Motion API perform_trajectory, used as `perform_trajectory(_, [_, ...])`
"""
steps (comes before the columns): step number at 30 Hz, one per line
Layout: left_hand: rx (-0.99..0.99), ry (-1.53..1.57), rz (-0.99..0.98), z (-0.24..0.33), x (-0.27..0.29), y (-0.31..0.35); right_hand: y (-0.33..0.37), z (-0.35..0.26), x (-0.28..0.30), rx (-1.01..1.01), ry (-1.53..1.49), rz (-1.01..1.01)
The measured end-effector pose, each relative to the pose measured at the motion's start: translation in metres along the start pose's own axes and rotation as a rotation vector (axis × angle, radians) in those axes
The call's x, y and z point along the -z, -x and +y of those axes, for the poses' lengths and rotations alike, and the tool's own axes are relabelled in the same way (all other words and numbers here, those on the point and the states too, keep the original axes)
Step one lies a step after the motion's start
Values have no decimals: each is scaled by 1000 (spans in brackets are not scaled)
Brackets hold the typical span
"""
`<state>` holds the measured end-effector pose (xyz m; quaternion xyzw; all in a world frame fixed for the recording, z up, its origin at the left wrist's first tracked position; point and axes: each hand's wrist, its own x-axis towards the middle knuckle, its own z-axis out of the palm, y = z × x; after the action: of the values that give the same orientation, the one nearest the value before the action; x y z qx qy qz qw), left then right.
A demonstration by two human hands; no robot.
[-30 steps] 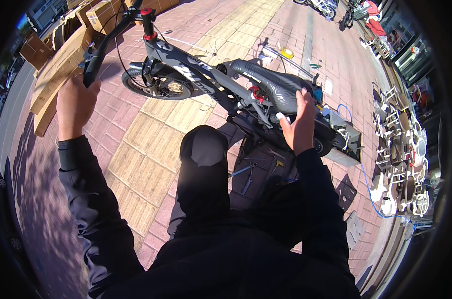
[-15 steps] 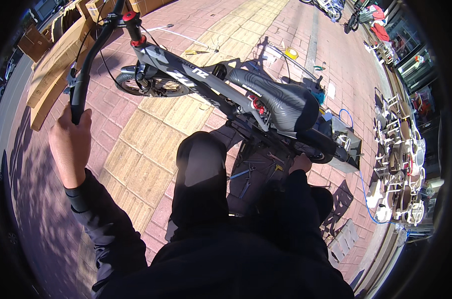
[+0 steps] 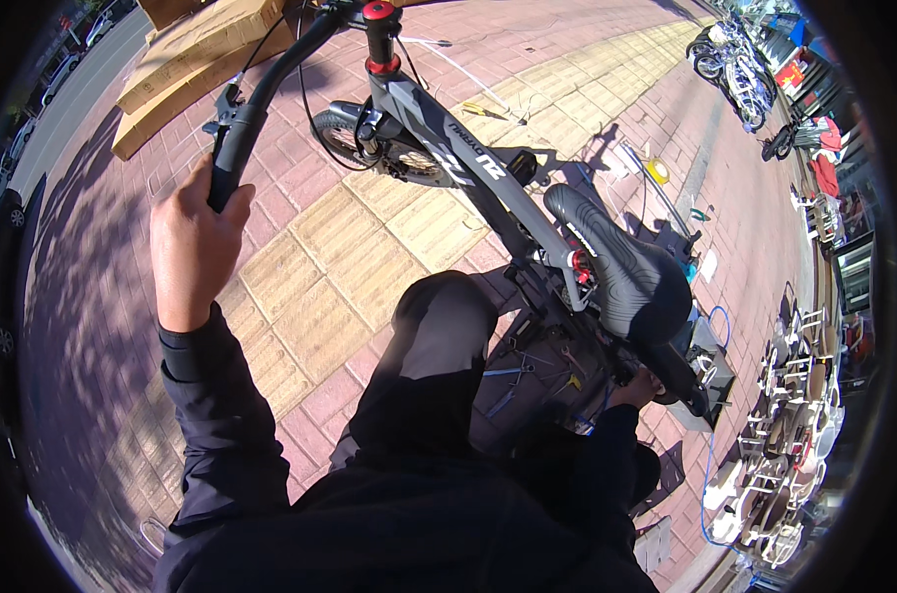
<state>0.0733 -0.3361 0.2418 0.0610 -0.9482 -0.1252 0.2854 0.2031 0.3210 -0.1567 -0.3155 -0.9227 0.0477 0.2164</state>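
Observation:
A grey and black bicycle [image 3: 468,163] stands in front of me, its front wheel [image 3: 342,138] at the far left and its rear end to my right. My left hand [image 3: 194,252] is closed around the end of the black handlebar grip [image 3: 241,143], just below the brake lever [image 3: 223,111]. Down low beside the rear wheel, under the black saddle [image 3: 631,262], is my right hand [image 3: 638,387]. Its fingers look curled in, and what they hold is hidden. Several hand tools, among them a wrench [image 3: 508,374], lie on a dark surface below the frame.
Cardboard boxes [image 3: 197,69] are stacked at the far left. A grey open box [image 3: 710,381] sits behind the rear wheel, near a blue hose [image 3: 707,474]. White and brown seat-like parts [image 3: 794,435] line the right side. Yellow tape [image 3: 657,171] and pliers [image 3: 700,213] lie on the paving.
My view has swung, so the bicycle appears further right and the boxes higher up. My left hand stays on the grip, and my right hand stays low by the rear wheel.

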Motion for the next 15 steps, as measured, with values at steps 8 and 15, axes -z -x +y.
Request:
perform_trajectory(8, [96,41,-81,-5,-1,-3,10,22,23,45,10,-92])
perform_trajectory(15, [81,-110,37,-25,-21,-1,6,-54,54,-185,-455,-387])
